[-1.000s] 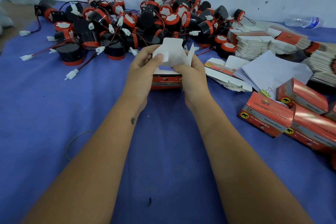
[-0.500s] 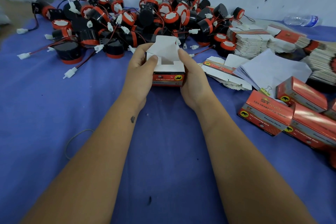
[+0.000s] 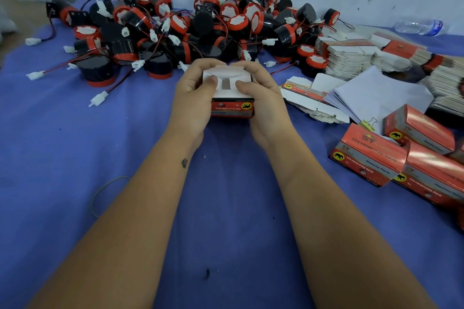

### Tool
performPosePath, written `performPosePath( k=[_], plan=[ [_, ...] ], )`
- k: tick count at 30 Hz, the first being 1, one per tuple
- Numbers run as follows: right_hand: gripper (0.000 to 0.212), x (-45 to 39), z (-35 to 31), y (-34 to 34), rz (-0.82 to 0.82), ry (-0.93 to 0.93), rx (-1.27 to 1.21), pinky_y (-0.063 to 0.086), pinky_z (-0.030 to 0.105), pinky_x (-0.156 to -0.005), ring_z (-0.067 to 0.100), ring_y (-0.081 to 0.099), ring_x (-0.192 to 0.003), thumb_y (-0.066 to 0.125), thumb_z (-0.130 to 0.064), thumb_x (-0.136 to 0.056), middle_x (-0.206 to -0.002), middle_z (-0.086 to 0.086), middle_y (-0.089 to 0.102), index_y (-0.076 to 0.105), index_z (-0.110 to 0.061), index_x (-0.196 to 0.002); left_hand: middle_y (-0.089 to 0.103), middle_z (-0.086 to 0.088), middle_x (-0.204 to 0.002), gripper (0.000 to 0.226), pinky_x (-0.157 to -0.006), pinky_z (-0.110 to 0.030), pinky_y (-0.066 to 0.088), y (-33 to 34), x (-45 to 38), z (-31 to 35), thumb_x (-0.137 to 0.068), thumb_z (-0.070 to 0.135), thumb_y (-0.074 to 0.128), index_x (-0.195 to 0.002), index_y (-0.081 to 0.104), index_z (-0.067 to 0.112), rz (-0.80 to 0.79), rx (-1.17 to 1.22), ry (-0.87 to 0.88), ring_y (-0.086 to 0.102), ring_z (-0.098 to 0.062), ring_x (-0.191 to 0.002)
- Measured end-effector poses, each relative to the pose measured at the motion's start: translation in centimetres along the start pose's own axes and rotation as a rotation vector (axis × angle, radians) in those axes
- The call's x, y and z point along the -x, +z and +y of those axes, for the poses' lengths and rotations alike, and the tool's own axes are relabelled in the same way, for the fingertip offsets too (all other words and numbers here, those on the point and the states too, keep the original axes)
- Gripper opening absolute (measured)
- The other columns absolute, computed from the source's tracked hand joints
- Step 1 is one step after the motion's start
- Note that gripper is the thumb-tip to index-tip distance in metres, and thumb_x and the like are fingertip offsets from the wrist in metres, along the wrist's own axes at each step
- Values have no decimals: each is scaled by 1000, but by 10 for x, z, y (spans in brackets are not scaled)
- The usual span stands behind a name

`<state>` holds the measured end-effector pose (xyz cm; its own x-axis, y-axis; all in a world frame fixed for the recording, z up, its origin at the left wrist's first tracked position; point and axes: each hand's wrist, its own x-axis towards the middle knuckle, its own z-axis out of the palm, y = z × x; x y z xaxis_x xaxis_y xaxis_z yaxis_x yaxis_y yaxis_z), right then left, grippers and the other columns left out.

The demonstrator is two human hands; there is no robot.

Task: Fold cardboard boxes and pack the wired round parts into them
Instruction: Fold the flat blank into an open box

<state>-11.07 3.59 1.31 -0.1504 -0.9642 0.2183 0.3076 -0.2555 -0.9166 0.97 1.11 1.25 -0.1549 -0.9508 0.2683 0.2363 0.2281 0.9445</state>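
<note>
Fingers of the left hand [image 3: 194, 94] curl over the far top edge of the box [image 3: 231, 98], thumb pressing down on a white flap. Grip is closed on the box, left side. Right hand [image 3: 263, 98] mirrors it: fingers wrapped over the far edge, thumb on the other white flap, palm against the box's right side. Flaps nearly folded flat; a narrow gap shows between the two thumbs. Box stands on the blue cloth [image 3: 75, 158], red printed face toward the person, at frame centre.

From 9 o'clock to 12 o'clock of the box: heap of wired round parts [image 3: 175, 32], black bodies with red rims, red-black leads, white connectors. At 8 o'clock, on the cloth: a loose rubber band [image 3: 108, 192]. At 2 o'clock: stacks of flat unfolded boxes [image 3: 351, 57]. At 3 o'clock: white sheets [image 3: 376, 98] held with a binder clip. At 4 o'clock: folded red boxes [image 3: 401, 158] lying together. Far 2 o'clock, by the wall: plastic bottle [image 3: 418, 26].
</note>
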Motion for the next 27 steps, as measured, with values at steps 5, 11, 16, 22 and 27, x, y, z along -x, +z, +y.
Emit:
performPosePath(
  k=[5,11,16,22,27],
  plan=[
    [22,3,-1,-1,26,10,-78,54,30,-64,18,64,-76,43,-13,-85,-81,4,68,65,-11,-80,70,0,-91,27,-68,-28,54,-4,0,1,-89,23,47,-77,72,25,-35,57,-63,65,-15,-86],
    [34,1,2,4,120,6,164,52,25,-63,8,62,-73,49,2,-85,-90,-3,64,63,-23,-104,65,7,-96,36,-62,-16,50,0,-2,-2,-95,4,51,-109,60,35,4,-49,-30,63,1,-78],
    [33,1,0,8,216,30,225,53,26,-60,11,63,-74,52,8,-81,-84,-7,65,61,-17,-100,63,3,-109,38,-62,-16,50,1,-2,-2,-93,1,52,-115,60,31,35,-88,-37,62,-7,-88],
    [24,7,-1,12,240,4,257,52,23,-59,5,64,-74,54,0,-85,-92,-2,63,59,-19,-99,64,8,-104,32,-65,-14,51,-2,-1,-2,-94,6,54,-114,62,30,27,-106,-37,64,5,-80],
    [18,7,7,7,454,-125,799,43,34,-78,17,51,-95,52,-36,-90,-102,-5,48,57,-25,-104,58,-1,-128,34,-100,-35,50,-5,-9,-12,-98,33,56,-131,57,25,35,-329,-57,57,-13,-118]
  ],
)
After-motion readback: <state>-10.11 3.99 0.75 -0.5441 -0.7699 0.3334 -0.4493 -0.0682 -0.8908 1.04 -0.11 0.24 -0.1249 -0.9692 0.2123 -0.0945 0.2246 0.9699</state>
